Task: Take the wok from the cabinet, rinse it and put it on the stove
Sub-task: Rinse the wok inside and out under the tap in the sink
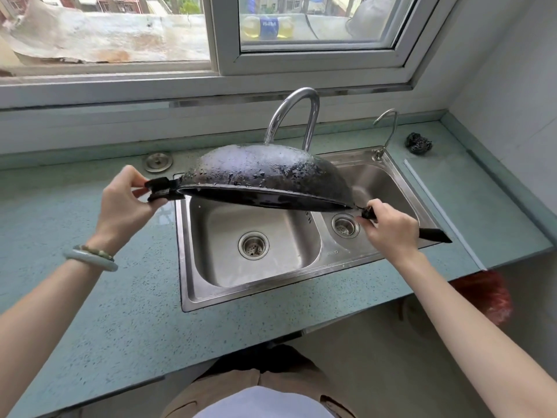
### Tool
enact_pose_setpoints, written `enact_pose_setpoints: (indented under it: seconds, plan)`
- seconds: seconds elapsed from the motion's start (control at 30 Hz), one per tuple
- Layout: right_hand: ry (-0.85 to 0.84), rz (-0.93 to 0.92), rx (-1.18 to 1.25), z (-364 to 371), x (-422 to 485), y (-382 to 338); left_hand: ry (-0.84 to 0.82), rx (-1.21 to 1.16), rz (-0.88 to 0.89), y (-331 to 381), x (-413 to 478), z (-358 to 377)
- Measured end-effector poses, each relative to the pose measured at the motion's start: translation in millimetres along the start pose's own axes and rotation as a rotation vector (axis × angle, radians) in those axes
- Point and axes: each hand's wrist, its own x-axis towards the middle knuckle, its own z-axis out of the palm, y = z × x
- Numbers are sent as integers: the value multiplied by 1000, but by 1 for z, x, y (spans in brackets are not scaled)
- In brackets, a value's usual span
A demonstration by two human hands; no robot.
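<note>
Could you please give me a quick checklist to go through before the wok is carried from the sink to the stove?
1. Left hand holds the short handle: ok.
2. Right hand grips the long handle: ok.
3. Wok is inverted over the sink to drain: ok.
4. Wok is drained: not ok, droplets cover it.
5. Faucet is off: cannot tell.
6. Stove is free: cannot tell, out of view.

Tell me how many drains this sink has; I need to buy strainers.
2: one in the large left basin, one in the smaller right basin. The raised wok hides part of the right basin.
</note>
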Motion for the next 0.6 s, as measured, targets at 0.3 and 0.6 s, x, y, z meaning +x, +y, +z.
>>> enact_pose_setpoints:
  seconds: [0.3, 0.6]
  plan:
    - [-29, -63, -16, 9, -5, 1, -150, 46, -115, -18, -21, 8]
    - [-74, -4, 28, 20, -18, -7, -131, 42, -112, -25, -26, 10]
